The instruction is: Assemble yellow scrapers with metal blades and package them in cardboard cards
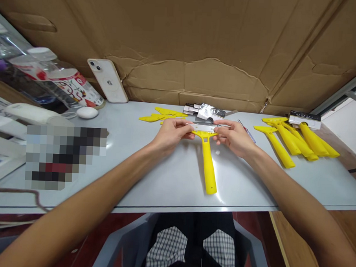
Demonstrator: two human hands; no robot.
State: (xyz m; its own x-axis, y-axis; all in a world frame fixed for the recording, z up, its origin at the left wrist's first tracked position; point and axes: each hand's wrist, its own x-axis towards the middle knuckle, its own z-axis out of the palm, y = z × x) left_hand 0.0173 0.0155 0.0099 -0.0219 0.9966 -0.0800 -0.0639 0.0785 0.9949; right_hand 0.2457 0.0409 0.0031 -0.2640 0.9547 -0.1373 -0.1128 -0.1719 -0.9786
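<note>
A metal blade (204, 127) lies across the head of a yellow scraper handle (209, 166), whose grip points down toward the table's front edge. My left hand (173, 135) pinches the blade's left end between thumb and fingers. At the right end, my right hand (232, 136) pinches the same blade with its fingertips. Just behind my hands are small black and white packets (193, 108) and a silver foil wrapper (211, 111). Flat yellow pieces (158, 116) lie behind my left hand.
Several yellow scrapers (279, 147) rest at the right beside a labelled packet (305, 120). A screwdriver-like tool (247, 132) is by my right hand. At the left stand a phone (108, 81), a bottle (76, 85) and a white mouse (87, 112). Cardboard (199, 40) rises behind the table (134, 186).
</note>
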